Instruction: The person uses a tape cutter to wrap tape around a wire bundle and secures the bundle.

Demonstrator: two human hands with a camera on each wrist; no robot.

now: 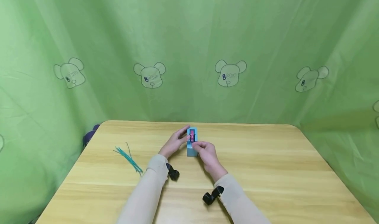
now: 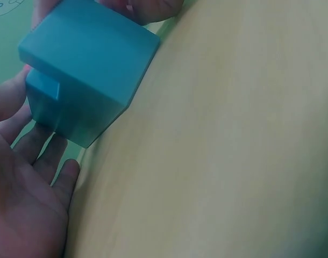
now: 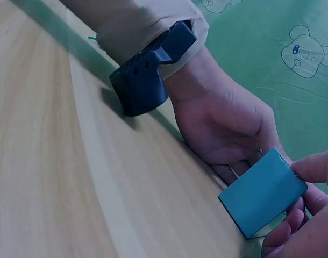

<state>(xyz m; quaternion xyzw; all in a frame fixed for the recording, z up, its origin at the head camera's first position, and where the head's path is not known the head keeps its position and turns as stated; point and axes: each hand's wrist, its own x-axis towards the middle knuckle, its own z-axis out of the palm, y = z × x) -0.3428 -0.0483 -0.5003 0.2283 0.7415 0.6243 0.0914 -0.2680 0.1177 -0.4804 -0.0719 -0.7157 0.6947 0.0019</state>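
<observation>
A light wood table [image 1: 281,161] with rounded far corners occupies the lower part of the head view. A green curtain [image 1: 189,30] printed with bear heads [image 1: 228,75] encloses the left, far and right sides. A purple object [image 1: 88,136] shows beyond the left table edge.

Left to right on the table: a loose bundle of thin teal strips [image 1: 127,158]; the left hand [image 1: 174,143]; a blue tape dispenser [image 1: 192,151] at mid-width, near the far edge; the right hand [image 1: 208,154]. Left hand: thumb and fingers spread apart, touching the left side of the dispenser. Right hand: thumb and index finger together at the top of the near end; what lies between them, if anything, cannot be told. Each beige sleeve [image 1: 142,194] carries a black camera [image 1: 173,173].

The left wrist view shows a step [image 2: 44,86] in the dispenser body. Only the head view shows the pink roll [image 1: 192,136] inside. The right wrist view shows a serrated edge [image 3: 290,167] beside the right fingertips.

Wood surface separates the strips from the left table edge and from the left hand. A wider stretch runs from the right hand to the right edge.
</observation>
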